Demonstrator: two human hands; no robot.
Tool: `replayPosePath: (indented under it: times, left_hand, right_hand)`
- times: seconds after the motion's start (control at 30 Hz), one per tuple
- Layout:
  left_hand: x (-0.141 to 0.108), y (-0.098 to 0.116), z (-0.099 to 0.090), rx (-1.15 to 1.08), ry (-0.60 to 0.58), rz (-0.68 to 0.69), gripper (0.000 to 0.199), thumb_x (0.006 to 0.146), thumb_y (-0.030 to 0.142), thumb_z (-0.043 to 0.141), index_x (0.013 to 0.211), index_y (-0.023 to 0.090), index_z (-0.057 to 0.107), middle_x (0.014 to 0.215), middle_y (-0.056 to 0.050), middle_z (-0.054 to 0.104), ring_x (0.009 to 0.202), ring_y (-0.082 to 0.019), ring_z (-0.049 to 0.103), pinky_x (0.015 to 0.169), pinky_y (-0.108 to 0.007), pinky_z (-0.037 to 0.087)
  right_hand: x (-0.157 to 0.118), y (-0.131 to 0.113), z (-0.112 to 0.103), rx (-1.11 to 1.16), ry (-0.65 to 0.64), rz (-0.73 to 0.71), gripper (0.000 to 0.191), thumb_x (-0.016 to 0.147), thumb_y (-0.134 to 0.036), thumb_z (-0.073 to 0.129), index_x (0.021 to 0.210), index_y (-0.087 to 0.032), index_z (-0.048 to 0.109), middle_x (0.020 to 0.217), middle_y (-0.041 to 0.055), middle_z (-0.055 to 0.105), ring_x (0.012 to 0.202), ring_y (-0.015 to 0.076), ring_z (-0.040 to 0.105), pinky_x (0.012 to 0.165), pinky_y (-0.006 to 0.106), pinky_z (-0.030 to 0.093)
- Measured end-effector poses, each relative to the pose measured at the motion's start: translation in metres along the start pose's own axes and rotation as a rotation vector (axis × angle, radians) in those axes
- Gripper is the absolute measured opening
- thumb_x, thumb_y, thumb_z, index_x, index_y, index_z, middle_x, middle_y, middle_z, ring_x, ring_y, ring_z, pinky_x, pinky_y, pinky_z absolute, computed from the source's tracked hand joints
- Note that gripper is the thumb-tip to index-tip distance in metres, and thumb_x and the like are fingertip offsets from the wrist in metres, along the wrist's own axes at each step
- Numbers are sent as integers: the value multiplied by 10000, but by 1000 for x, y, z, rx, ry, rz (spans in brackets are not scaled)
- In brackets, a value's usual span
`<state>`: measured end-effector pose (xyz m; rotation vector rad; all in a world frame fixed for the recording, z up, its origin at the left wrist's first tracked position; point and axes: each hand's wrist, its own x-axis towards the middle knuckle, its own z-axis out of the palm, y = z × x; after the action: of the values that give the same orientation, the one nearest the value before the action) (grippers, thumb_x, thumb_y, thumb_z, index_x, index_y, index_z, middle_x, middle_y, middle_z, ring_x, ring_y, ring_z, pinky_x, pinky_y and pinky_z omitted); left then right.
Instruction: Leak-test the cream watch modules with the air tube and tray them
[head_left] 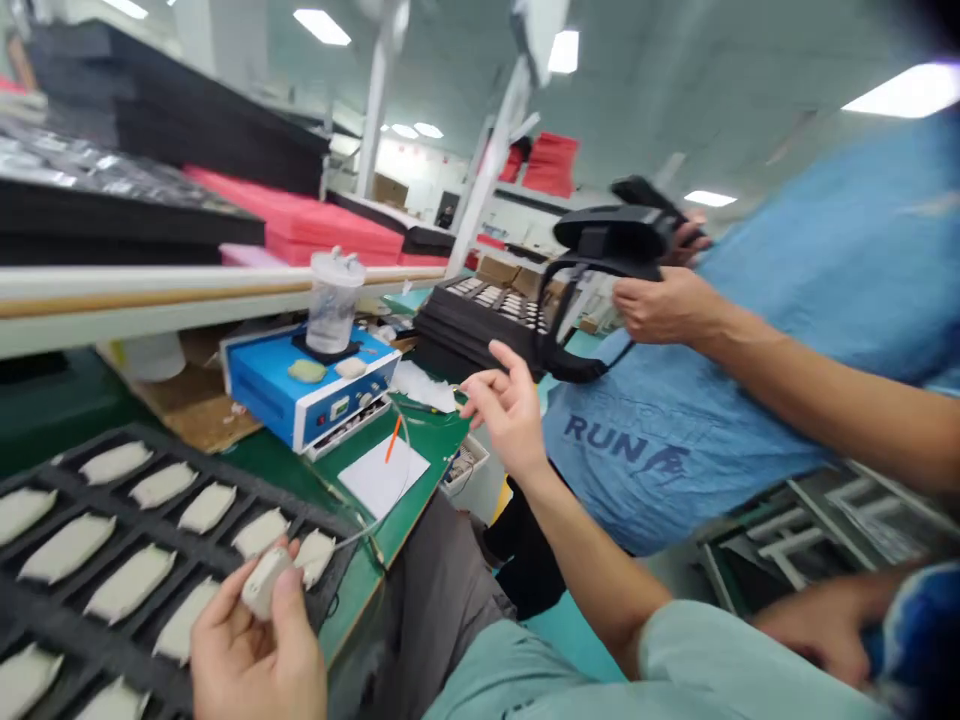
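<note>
My left hand (259, 640) pinches a small off-white plastic casing (266, 582) between thumb and fingers, over the near right corner of a black foam tray (217, 560). Cream-coloured pieces of similar size, such as this piece (131, 583), lie in the tray's compartments. In mid-air, right of the green bench top, I hold up my right hand (510, 410). Its index finger is stretched out and the other fingers are loosely bent, with nothing visible in them. A thin pale cable (375, 522) runs across the bench close to the tray.
A blue box-shaped device (262, 385) carries a lidded clear cup (330, 305). White paper with an orange stick (394, 440) lies before it. At right, a co-worker in a blue shirt (622, 480) holds a black strapped headset (615, 240). Black trays (472, 330) are stacked behind.
</note>
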<state>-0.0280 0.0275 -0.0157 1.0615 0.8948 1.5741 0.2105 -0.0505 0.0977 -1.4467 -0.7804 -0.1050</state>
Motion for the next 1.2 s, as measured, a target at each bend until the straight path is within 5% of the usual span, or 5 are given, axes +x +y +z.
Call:
replayPosePath:
  times: [0.2,0.43,0.63,0.83,1.2]
  left_hand:
    - [-7,8,6,4,-37,51,338,905,249,748,1203,163,612,1124,-131,795,993,-215,808,819,-305,649]
    - [-11,8,3,9,41,33,318,888,287,772,1159,171,652,1070,-97,800,945,-204,805,763,-280,620]
    - [10,20,5,-278,393,171,380,725,245,866,1026,169,645,928,-16,758,905,-155,764,774,-238,558]
    - [26,47,9,-347,340,80,338,726,205,853,996,179,652,933,-9,737,951,-166,732,893,-310,573]
    - [-11,29,9,-299,359,-186,468,836,474,847,1145,194,633,1063,-92,774,874,-168,729,794,-274,576]
  right_hand:
    - [-55,81,36,-49,-190,537,798,744,-411,787,1448,-213,468,1347,127,622,713,113,682,437,196,468]
    - [-59,80,42,459,-461,853,451,712,-368,874,1075,-184,680,763,-56,645,491,41,518,380,141,359]
    - [-65,48,67,749,-798,831,503,573,-523,954,869,-190,722,760,-13,712,540,95,620,417,191,489]
    - [-89,25,109,948,-1144,658,443,720,-524,919,909,-166,740,822,22,732,669,130,708,535,220,571]
    - [-135,18,103,625,-970,482,292,906,-507,761,936,-220,799,955,80,770,765,176,744,653,272,637]
